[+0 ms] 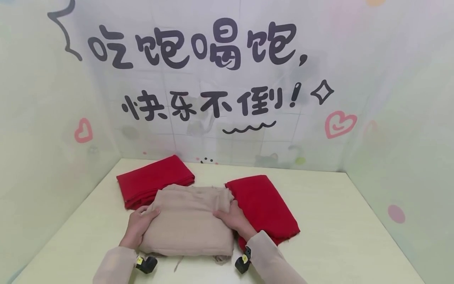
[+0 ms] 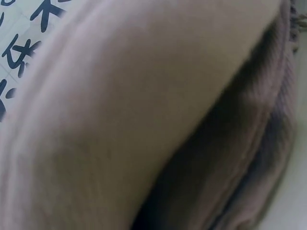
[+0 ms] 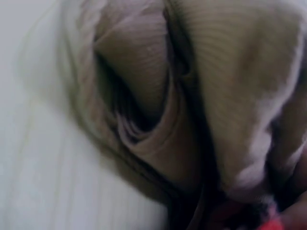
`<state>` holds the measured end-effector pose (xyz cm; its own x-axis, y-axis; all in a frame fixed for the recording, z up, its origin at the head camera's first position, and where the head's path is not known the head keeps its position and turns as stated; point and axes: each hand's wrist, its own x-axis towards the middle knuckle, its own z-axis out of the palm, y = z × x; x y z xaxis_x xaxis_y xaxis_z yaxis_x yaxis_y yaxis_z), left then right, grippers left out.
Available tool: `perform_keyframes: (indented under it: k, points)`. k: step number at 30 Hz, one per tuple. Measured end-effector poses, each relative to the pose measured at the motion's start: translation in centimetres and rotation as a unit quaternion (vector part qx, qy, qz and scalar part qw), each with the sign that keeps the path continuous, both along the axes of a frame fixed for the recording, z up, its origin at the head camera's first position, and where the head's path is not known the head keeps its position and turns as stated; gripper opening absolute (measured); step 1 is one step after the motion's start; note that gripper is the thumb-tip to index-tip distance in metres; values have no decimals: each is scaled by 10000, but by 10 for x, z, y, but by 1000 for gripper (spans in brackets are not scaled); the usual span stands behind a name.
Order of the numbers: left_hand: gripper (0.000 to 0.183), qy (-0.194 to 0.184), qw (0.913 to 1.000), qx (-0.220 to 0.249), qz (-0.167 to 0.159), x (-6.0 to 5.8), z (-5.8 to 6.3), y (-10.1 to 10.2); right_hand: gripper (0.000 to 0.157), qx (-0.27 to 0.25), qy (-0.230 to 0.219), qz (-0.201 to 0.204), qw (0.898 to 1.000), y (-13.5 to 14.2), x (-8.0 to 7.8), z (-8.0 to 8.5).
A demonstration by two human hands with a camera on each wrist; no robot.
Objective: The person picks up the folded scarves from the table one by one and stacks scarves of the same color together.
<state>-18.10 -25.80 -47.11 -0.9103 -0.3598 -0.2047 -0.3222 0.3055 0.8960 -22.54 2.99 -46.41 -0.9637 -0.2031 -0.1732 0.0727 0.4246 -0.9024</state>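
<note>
A folded beige cloth (image 1: 188,225), thick with several layers, lies at the front middle of the table. My left hand (image 1: 136,225) grips its left side, thumb on the top face. On the opposite side, my right hand (image 1: 235,219) holds the upper right edge, its thumb also on top; the other fingers are mostly hidden by the cloth. Close up in the left wrist view, the beige cloth (image 2: 129,86) gapes between its layers. The right wrist view shows the rolled folds of the cloth (image 3: 240,72), with fingertips at the lower right corner.
One folded red cloth (image 1: 152,177) lies behind on the left, partly covered by the beige one. Another red cloth (image 1: 262,209) sits close on the right, under my right wrist. A printed curtain wall (image 1: 213,146) stands behind the pale table (image 1: 340,236), with side walls left and right.
</note>
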Motion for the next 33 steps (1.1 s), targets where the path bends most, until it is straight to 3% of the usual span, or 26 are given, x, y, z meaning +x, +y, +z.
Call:
perform_keyframes:
  k: [11,21,28,33]
  points:
    - [54,-43,9996,-242,-152,2,9,-4,68,-238,-277,47,9993,4,0,1]
    - [52,-25,9991,-409,-141,3,18,-4,53,-356,-365,-37,9987,14,-2,8]
    - [44,219,9982,-527,-175,5,23,-9,46,-433,-326,-60,9985,15,-2,12]
    - [39,342,9971,-678,-89,1,33,-10,39,-495,-230,-337,9979,19,-7,19]
